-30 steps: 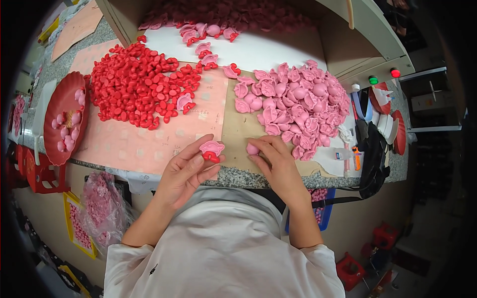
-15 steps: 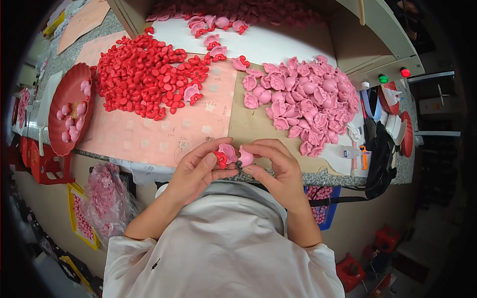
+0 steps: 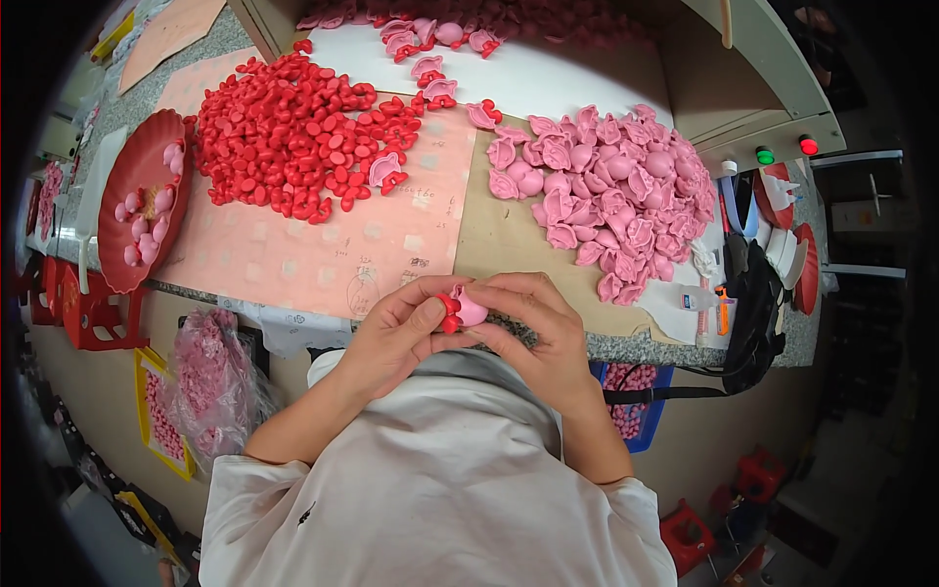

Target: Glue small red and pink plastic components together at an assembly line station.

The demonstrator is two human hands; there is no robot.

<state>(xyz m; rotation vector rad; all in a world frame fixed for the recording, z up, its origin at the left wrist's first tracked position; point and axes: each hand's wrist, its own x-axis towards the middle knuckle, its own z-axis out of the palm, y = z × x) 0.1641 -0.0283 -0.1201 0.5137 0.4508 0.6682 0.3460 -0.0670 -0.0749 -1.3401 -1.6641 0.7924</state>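
Above the table's front edge, my two hands meet around one small pink and red plastic piece. My left hand [image 3: 399, 335] pinches it at the red, bow-like part [image 3: 449, 315]. The fingers of my right hand [image 3: 540, 325] are closed on the rounded pink shell [image 3: 471, 309] beside it. The two parts touch; fingers hide whether they are fully joined. Beyond my left hand is a heap of red plastic pieces [image 3: 293, 137], and beyond my right hand a heap of pink petal-shaped shells [image 3: 611, 186].
A red scalloped dish [image 3: 115, 245] with pink pieces stands at the left. Several pink-and-red pieces [image 3: 440, 88] lie on the white sheet under a box-like housing [image 3: 758, 108] with green and red buttons. At the right are a small bottle [image 3: 696, 298] and a black bag [image 3: 751, 303].
My right hand has brought its pink shell leftward against the pink and red piece in my left hand; the gap between them has closed. The view has shifted slightly.
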